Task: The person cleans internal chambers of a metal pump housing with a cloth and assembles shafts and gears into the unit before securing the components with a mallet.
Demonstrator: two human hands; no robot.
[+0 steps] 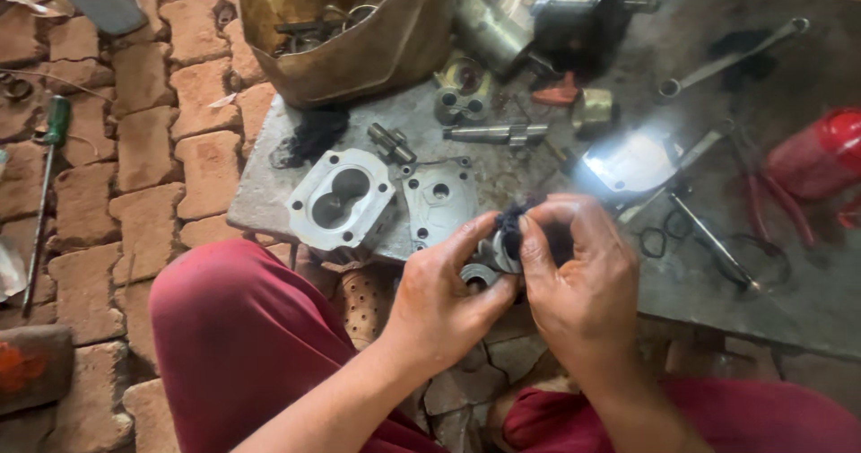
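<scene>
My left hand (pixel 444 296) grips a small round metal part (pixel 484 269) just in front of the slab's near edge. My right hand (pixel 578 278) presses a dark wad of cloth (pixel 513 224) against the top of that part. Just beyond my hands, an aluminium pump housing (pixel 341 200) with a figure-eight bore lies on the grey slab (pixel 269 193). A flat aluminium cover plate (pixel 439 200) lies beside it. My red-trousered knees are below.
On the slab: a brown bag (pixel 359 31) of metal parts, a geared shaft (pixel 498 133), a short gear shaft (pixel 392 142), a brass fitting (pixel 594 108), a spanner (pixel 731 56), a shiny plate (pixel 632 161), red pliers (pixel 776 202), black O-rings (pixel 664 233). A green screwdriver (pixel 45 184) lies on brick paving.
</scene>
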